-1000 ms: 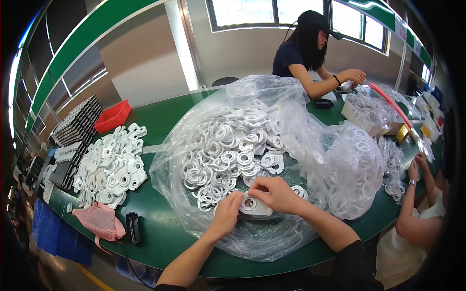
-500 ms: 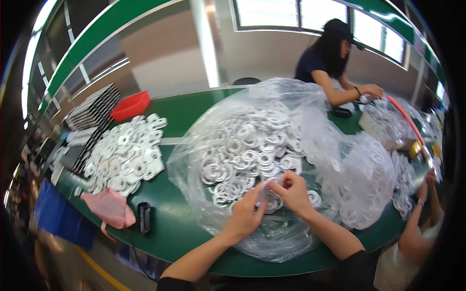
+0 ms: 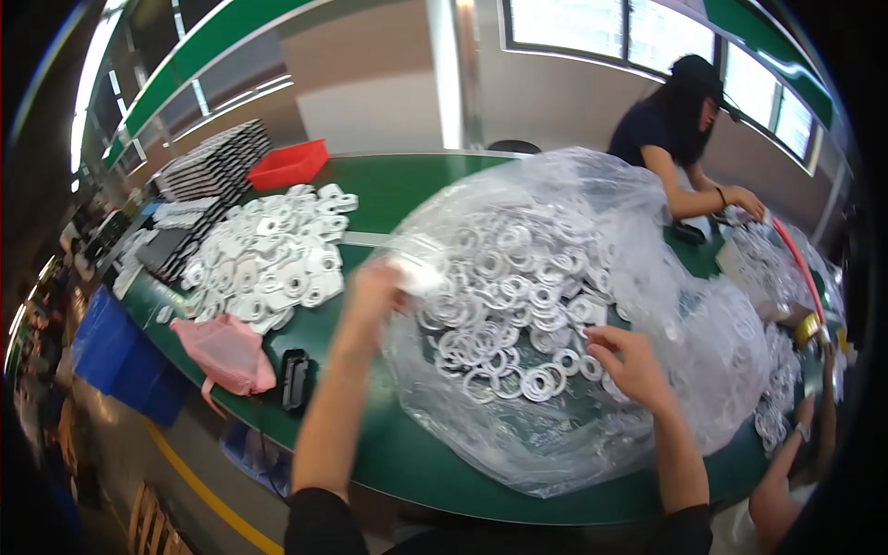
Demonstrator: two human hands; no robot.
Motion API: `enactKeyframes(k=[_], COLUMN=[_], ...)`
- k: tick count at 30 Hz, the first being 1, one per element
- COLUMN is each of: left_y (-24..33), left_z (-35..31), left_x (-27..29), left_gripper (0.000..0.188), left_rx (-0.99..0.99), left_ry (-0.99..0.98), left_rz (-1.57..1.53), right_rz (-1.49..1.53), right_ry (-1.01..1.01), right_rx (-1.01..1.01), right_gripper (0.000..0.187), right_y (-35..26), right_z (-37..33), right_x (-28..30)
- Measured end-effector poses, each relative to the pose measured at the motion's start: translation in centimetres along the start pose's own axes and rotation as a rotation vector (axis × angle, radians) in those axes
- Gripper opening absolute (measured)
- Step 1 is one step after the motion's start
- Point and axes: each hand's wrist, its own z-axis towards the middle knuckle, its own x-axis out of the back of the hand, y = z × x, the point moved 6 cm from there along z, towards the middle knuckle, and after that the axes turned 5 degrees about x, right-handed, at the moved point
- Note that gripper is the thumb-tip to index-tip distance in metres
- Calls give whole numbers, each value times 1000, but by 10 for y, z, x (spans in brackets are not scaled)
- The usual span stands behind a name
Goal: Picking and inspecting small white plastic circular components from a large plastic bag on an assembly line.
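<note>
My left hand (image 3: 372, 294), smeared by motion, is closed on a white flat piece (image 3: 418, 270) at the left edge of a clear plastic bag (image 3: 462, 450). Spread open on the green table, the bag holds a heap of white rings (image 3: 499, 287). Over the heap's right side is my right hand (image 3: 638, 367), its thumb and fingers drawn together close to a few loose rings; whatever is between the fingertips is too small to make out. Further left lies a pile of white flat pieces with round centres (image 3: 264, 259).
Behind the left pile are a red tray (image 3: 289, 165) and stacked dark-edged trays (image 3: 215, 159). A pink mesh pouch (image 3: 231, 356) and a black case (image 3: 295, 379) lie at the near left. A co-worker (image 3: 671, 139) works at the far right; another person's arm (image 3: 786, 462) shows at the right edge.
My hands, together over the ring heap before, are now apart. The left has swung left with the white piece; the right has moved slightly right. The whole view has shifted.
</note>
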Motion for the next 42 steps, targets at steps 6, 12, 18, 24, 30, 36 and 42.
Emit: enactKeyframes(k=[6, 12, 18, 24, 30, 36, 42], left_y=[56, 56, 9, -29, -25, -34, -26], left_z=[35, -14, -95, -116, -116, -107, -108], left_x=[176, 59, -127, -163, -158, -148, -150], left_gripper=[53, 39, 29, 32, 23, 33, 49], left_rx=[-183, -179, -181, -571, -591, -212, -403], left_ry=[635, 201, -445, -371, -319, -320, -247], left_rz=[-406, 104, 640, 949, 806, 611, 610], right_rz=[-419, -567, -558, -331, -119, -81, -442], right_ry=[-211, -207, -205, 64, 205, 156, 65], right_rx=[39, -31, -50, -50, -108, -118, 145], right_gripper=[41, 43, 33, 15, 18, 25, 68], right_y=[34, 36, 39, 35, 36, 52, 85], right_z=[-34, -48, -39, -33, -33, -12, 29], right_x=[25, 24, 14, 12, 15, 7, -12])
